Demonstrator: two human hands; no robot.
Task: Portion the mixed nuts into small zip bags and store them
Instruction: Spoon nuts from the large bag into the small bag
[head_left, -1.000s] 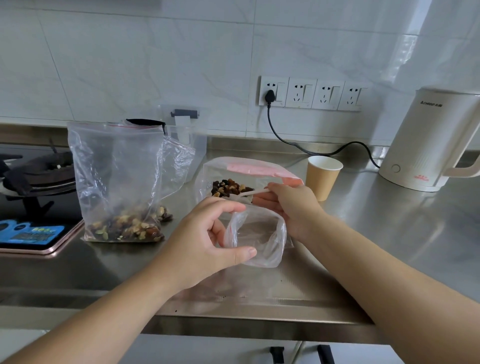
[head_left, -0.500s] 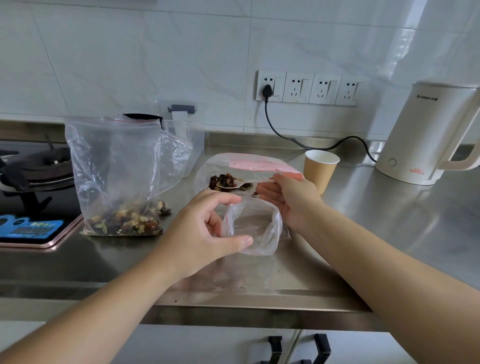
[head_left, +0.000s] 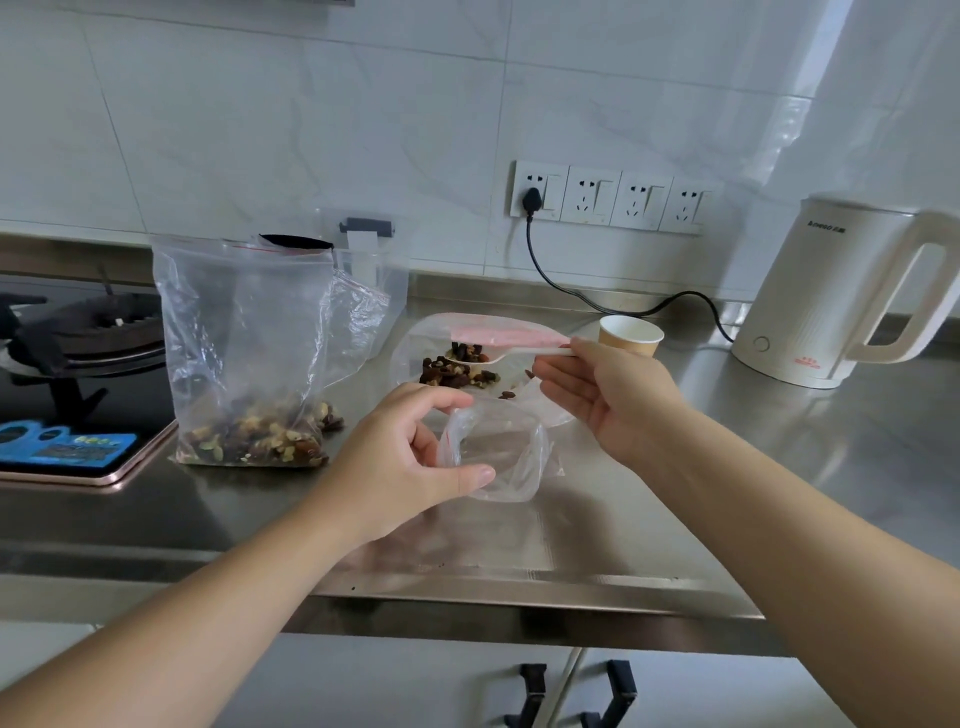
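Between both hands (head_left: 400, 457) (head_left: 613, 395) (right lifting nuts (head_left: 470, 352)): small bag (head_left: 493, 457).

Right hand (head_left: 613, 395) raised and drawn back toward 3 o'clock from its earlier low position, white spoon (head_left: 511, 354) lifted out of the nut pile (head_left: 457, 373), bowl now loaded with nuts, inside the lying bag's mouth.

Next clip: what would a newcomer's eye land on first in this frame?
Centre frame, the left hand holds a small zip bag open above the steel counter, while the right hand pinches a white plastic spoon loaded with mixed nuts. To the left stands a tall clear bag of nuts; far right, a white kettle.
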